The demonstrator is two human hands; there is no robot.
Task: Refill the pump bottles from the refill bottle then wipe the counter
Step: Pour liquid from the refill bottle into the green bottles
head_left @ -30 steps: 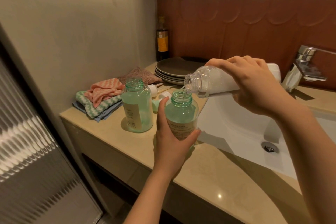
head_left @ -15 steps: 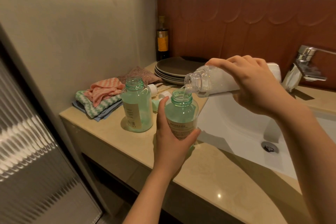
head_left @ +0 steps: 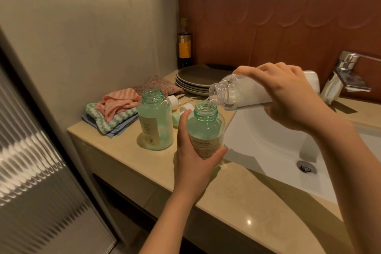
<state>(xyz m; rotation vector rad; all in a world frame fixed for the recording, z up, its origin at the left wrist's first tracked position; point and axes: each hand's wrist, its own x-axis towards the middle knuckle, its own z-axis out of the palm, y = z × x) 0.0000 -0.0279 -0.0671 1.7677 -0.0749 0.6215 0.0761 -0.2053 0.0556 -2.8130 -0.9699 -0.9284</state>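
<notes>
Counting up: two green pump bottles with their necks bare, one refill bottle, two hands at work. Both green ones are see-through, mint-tinted, with a beige label on the front. The second pump bottle (head_left: 154, 121) stands alone on the beige counter (head_left: 127, 163), at nine o'clock of its twin. The held pump bottle (head_left: 206, 128) is upright by the sink (head_left: 268, 146) edge, its base hidden, and the left hand (head_left: 192, 163) grips its lower half, thumb on one side, fingertips curling round the other. The right hand (head_left: 288, 97) clamps the refill bottle (head_left: 233, 93), clear at the neck and white further back. It is tipped nearly flat, coming in from two o'clock. Its mouth hangs just above the held neck, and a thin clear trickle runs between them. At ten o'clock lies one pile of cloths (head_left: 115, 109), at twelve one stack of plates (head_left: 198, 80).
</notes>
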